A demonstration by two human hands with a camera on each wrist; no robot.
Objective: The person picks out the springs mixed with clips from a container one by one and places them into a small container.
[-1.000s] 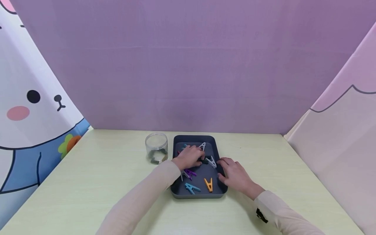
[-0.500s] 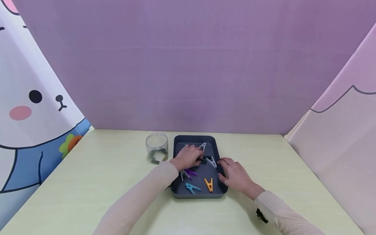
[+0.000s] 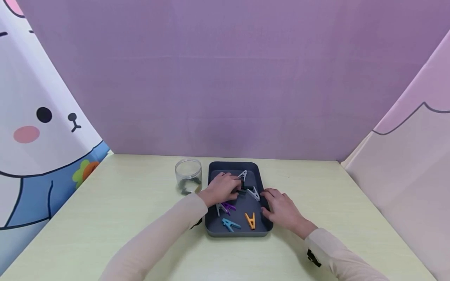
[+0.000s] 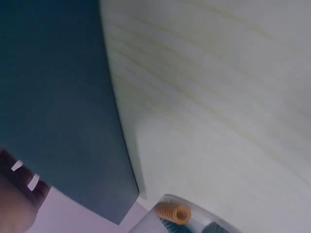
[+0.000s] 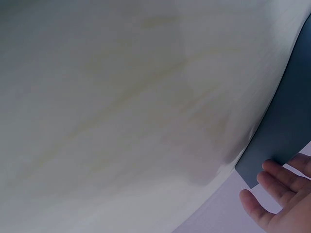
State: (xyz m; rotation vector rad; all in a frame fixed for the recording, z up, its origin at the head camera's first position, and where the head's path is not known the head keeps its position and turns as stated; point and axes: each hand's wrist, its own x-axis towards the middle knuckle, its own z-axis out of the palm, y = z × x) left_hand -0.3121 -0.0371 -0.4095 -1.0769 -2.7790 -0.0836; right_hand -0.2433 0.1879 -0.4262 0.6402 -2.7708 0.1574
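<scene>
My left hand (image 3: 222,187) reaches down into the dark grey tray (image 3: 258,231), fingers bent toward its floor. A small black thing (image 3: 247,188) shows at its fingertips; I cannot tell whether they pinch it. Only part of that hand appears in the left wrist view, behind the tray wall. Beside the tray's right wall is my right hand (image 3: 283,210), its fingertips at the rim and its fingers loosely extended. Around the left hand in the tray lie plastic clothespins: white (image 3: 253,194), purple (image 3: 229,207), grey (image 3: 220,208), blue (image 3: 231,224) and orange (image 3: 250,221).
A clear round jar (image 3: 188,168) stands left of the tray, close to my left forearm. In the left wrist view it holds an orange coil (image 4: 174,212) and teal coils (image 4: 214,228). The pale table (image 3: 140,179) ends at a purple backdrop (image 3: 225,97).
My left hand has shifted slightly left within the tray, and its forearm has moved left too. The right hand stays at the rim.
</scene>
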